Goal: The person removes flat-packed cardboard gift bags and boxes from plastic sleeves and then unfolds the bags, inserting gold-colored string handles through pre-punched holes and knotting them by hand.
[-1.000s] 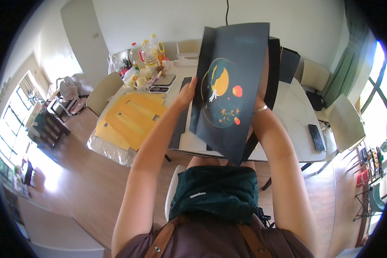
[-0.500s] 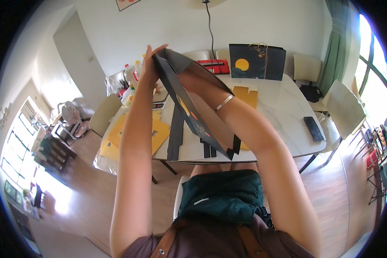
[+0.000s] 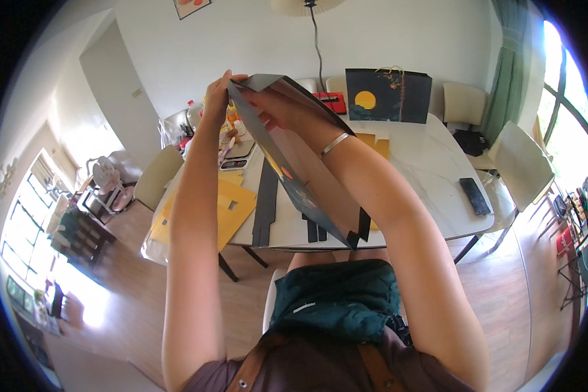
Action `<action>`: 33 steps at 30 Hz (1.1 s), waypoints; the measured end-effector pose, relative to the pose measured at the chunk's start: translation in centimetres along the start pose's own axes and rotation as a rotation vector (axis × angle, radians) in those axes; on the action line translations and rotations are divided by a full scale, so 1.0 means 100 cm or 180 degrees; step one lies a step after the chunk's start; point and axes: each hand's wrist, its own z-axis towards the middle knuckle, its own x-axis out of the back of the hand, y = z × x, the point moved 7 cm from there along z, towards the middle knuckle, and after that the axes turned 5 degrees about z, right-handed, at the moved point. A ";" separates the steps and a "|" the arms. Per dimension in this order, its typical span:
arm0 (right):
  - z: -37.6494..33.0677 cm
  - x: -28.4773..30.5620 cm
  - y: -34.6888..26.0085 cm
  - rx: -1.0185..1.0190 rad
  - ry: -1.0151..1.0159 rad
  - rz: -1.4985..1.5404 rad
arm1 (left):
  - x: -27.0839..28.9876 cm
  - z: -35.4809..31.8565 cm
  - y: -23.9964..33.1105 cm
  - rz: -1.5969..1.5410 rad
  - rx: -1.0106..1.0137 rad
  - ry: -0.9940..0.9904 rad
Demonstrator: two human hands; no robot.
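Note:
A dark grey paper gift bag (image 3: 287, 173) with a yellow and orange print is held up in front of me, tilted, its opening toward me. At its far upper left end my left hand (image 3: 218, 93) grips the outside corner, fingers bent round the edge. My right hand (image 3: 268, 108), with a silver bangle on the wrist, reaches deep inside the bag near that same end. Shadow and the bag's wall partly hide its fingers. Another such gift bag (image 3: 411, 98), with a yellow disc and tan cord handles, stands upright at the back of the table.
On the white marble-look table (image 3: 431, 183) lie yellow card sheets (image 3: 238, 212), black card strips (image 3: 266, 202) and a phone (image 3: 475, 196). Bottles and small items crowd the left back, beside a small device (image 3: 234, 165). A red case (image 3: 331, 101) sits behind. Chairs (image 3: 522, 160) surround the table.
My left hand has shifted slightly left and down along the bag's far end. The bag has tilted and its opening spread wider, showing more of my right hand inside.

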 end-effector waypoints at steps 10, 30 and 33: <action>0.010 0.007 -0.019 0.0156 -0.0216 -0.1577 | -0.034 -0.060 0.136 0.1842 0.0564 -0.1338; -0.078 0.088 0.056 -0.1552 -0.0556 -0.4343 | -0.098 -0.132 0.134 0.3570 -0.0352 -0.0233; -0.116 0.120 0.080 -0.2379 -0.0660 -0.4538 | -0.071 -0.119 0.093 0.3629 -0.0316 -0.0181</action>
